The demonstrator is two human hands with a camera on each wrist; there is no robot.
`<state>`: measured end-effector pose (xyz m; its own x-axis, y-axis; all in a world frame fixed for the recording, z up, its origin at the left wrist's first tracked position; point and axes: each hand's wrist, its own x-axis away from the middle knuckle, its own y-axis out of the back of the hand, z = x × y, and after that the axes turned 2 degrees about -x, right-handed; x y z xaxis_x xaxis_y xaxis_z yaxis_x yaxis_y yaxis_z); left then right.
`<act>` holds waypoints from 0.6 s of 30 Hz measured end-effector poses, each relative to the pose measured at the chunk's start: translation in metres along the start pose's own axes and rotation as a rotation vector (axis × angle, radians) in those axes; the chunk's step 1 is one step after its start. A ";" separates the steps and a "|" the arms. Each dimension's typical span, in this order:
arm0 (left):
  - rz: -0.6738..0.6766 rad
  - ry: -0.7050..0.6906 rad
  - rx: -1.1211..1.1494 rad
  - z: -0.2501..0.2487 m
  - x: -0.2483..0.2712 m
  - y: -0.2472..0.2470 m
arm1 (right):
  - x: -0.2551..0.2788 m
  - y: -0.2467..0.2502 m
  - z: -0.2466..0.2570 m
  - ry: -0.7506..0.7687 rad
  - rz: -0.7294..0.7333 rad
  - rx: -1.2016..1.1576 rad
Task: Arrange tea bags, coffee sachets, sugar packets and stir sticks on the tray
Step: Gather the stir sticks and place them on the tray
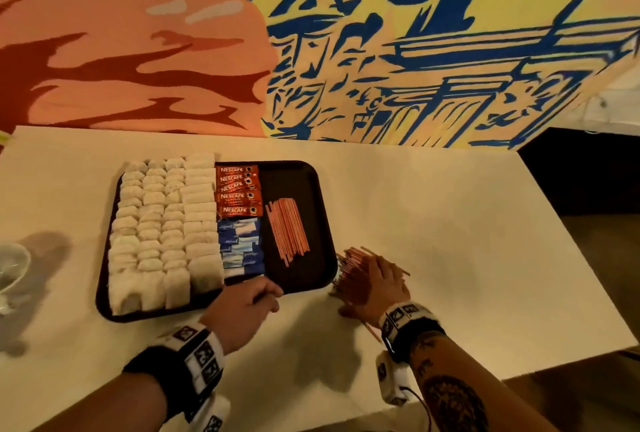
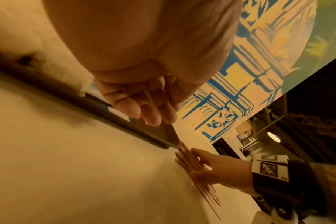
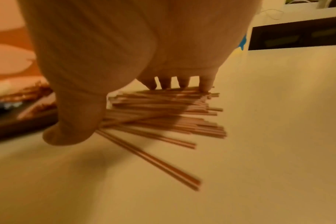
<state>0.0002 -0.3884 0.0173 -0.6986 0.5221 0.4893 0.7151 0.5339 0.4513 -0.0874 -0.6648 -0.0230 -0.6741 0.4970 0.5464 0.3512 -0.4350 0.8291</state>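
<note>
Right hand (image 1: 377,287) is arched over the loose stir sticks (image 1: 348,272), the pile bracketed widely between thumb and fingertips on the table (image 1: 450,223), just beside the tray (image 1: 294,175). A single stick (image 2: 150,98) is held in the curled left hand (image 1: 247,298) at the tray's near rim. Tea bags (image 1: 162,223), coffee sachets (image 1: 239,189), sugar packets (image 1: 240,244) and laid-out sticks (image 1: 287,230) are carried on the tray.

Dim warm light, soft shadows, blurred wrist views.

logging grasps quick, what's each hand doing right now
left hand: curled round one stick
right hand: arched over the stick pile, thumb and fingertips gripping it
</note>
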 end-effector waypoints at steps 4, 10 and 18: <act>0.023 0.064 0.037 -0.005 -0.007 -0.028 | -0.004 -0.008 -0.012 0.083 -0.054 0.066; 0.000 0.142 0.100 -0.017 -0.012 -0.046 | -0.003 -0.012 -0.018 0.258 -0.146 0.121; -0.127 0.145 0.176 -0.035 -0.017 -0.048 | -0.010 0.003 -0.014 0.253 -0.106 0.086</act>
<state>-0.0213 -0.4459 0.0139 -0.7626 0.3493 0.5444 0.5973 0.7033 0.3854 -0.0888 -0.6814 -0.0279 -0.8468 0.3289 0.4180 0.3167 -0.3197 0.8930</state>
